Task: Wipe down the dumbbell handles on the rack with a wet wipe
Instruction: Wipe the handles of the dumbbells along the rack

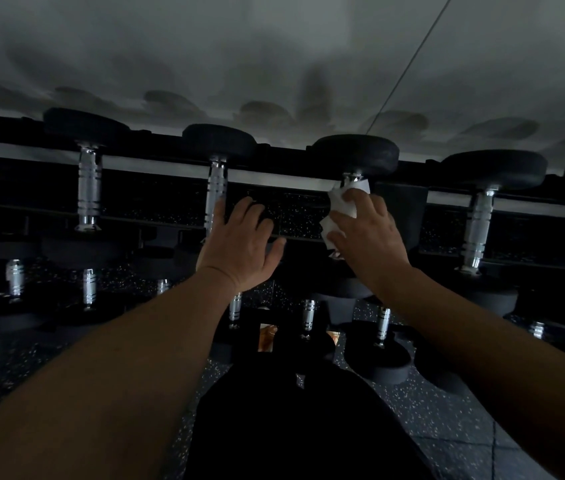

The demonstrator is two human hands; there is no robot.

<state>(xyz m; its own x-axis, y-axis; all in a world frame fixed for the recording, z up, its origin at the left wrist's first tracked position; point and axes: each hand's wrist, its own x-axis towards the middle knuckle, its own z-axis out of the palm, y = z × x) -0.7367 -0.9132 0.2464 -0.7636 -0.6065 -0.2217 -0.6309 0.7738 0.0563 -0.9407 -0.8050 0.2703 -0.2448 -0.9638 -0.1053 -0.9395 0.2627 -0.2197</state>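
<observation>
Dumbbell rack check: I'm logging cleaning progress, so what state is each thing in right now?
wet wipe: crumpled, wrapped round a top-row handle.
right hand: grips the wipe on that handle.
left hand: fingers loosely spread, holds nothing, beside the neighbouring handle.
neighbouring handle: bare chrome, uncovered.
dumbbells: racked in rows.

Wipe [342,206] & right hand [366,230] hide dumbbell handle [351,178].
</observation>
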